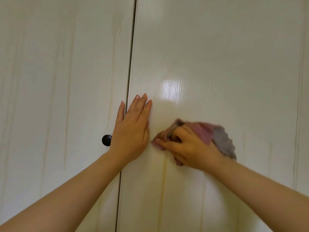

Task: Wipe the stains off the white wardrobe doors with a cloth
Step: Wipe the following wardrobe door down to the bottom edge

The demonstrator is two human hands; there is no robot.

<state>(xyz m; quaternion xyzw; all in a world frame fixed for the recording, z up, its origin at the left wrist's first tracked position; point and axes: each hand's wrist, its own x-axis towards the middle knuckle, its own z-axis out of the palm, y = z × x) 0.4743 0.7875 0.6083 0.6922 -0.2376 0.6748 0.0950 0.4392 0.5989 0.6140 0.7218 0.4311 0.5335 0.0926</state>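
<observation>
Fingers [140, 106] of the left hand [130, 131] are lying straight and flat on the right wardrobe door [217, 56], at the centre of the frame, holding nothing. The right hand [189, 148] is gripping the pink-grey cloth [206, 131] with curled fingers, pressing it on the same door, right of centre. I judge the wiping step is in hand; next the cloth should be going down the yellowish streak [164, 174] below.
</observation>
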